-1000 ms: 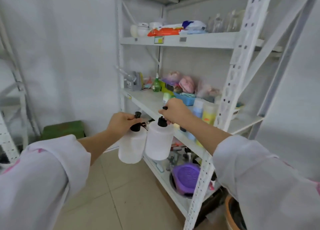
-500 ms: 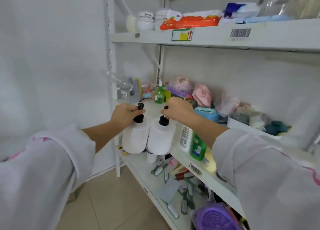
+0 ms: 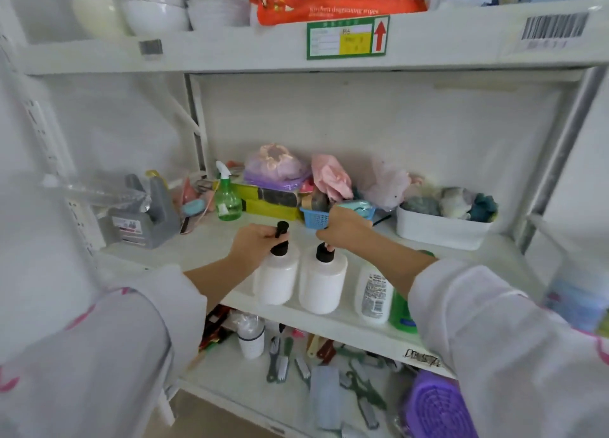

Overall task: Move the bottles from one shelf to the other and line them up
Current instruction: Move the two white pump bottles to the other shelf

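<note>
One head-worn camera looks forward and down, close to the middle shelf (image 3: 204, 250) of a rack

A storeroom: white metal shelving (image 3: 329, 47) with barcode labels (image 3: 554, 26), crowded with cleaning supplies.

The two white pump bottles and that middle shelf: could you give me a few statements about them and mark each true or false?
1. Each hand grips a pump top: the left hand on the left pump bottle, the right hand on the right pump bottle. True.
2. Both bottles lie on their sides. False: they are upright on the middle shelf.
3. A green spray bottle stands behind them. True.
4. The small basket by the right hand is red. False: it is blue.
</note>
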